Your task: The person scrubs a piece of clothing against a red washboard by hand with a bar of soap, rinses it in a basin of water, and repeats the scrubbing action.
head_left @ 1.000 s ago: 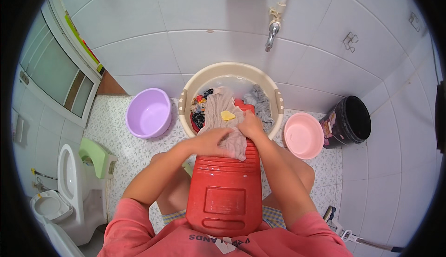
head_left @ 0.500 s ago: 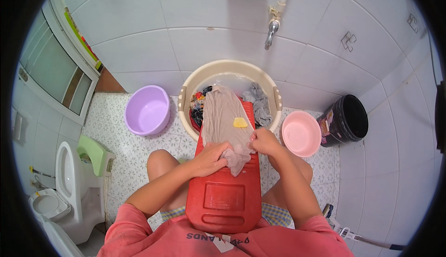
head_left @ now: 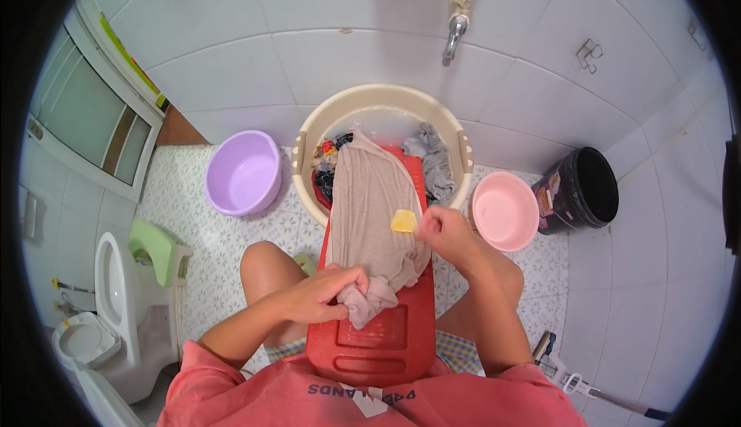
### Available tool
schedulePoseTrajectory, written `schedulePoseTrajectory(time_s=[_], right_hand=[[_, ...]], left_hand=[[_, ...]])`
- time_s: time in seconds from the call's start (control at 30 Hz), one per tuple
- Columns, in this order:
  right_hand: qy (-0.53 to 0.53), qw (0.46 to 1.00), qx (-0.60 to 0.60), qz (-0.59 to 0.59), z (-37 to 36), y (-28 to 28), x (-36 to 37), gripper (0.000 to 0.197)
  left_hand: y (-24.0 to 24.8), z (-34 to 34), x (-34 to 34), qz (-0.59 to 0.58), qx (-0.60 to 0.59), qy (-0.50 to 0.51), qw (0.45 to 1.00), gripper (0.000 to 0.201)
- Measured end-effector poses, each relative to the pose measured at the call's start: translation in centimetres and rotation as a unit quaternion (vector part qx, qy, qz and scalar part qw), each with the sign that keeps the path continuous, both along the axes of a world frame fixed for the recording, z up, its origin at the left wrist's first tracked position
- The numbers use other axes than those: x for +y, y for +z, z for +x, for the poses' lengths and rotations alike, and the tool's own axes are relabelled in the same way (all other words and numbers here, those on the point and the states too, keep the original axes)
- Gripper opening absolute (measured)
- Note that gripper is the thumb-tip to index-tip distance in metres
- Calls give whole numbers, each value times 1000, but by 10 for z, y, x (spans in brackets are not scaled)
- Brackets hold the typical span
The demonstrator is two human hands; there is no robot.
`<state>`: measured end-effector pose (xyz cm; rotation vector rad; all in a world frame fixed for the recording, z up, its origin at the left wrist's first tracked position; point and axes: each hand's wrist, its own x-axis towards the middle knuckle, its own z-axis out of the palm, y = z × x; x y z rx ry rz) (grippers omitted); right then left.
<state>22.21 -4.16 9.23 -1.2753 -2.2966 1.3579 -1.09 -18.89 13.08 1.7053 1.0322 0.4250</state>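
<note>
A wet beige-grey cloth (head_left: 367, 218) lies spread along a red plastic washboard (head_left: 370, 365), which slopes from my lap into a cream tub (head_left: 370, 96). My left hand (head_left: 320, 294) is closed on the cloth's bunched near end. On the cloth's right side sits a yellow bar of soap (head_left: 403, 221). Just right of the soap, my right hand (head_left: 449, 238) hovers by the cloth's edge with curled fingers, slightly blurred; I see nothing in them. Behind the board, the tub holds water, grey cloth (head_left: 432, 160) and dark patterned cloth (head_left: 326, 168).
A purple basin (head_left: 244, 174) stands left of the tub, a pink basin (head_left: 505, 211) and black bucket (head_left: 590, 191) right. Above hangs a wall tap (head_left: 455, 37). A green stool (head_left: 157, 253) and a toilet (head_left: 116, 288) are at left. A pole (head_left: 610, 400) is at lower right.
The cloth has slid nearer along the board, carrying the soap with it. My left hand has come closer with the bunched end. My right hand has left the cloth's edge and sits beside the soap.
</note>
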Motion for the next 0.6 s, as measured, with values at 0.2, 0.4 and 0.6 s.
schedulePoseTrajectory(time_s=[0.2,0.4,0.6], right_hand=[[-28,957,49,286,-42,-59,7,27],[-14,960,-19,280,-57,-68,-12,29],[-39,955,25,292,-54,-62,-20,26]], left_hand=[[-53,-39,65,10,-100,231,968,25],[-146,-55,163,116,277,399,866,22],[-155,-46,199,150,280,460,829,16]])
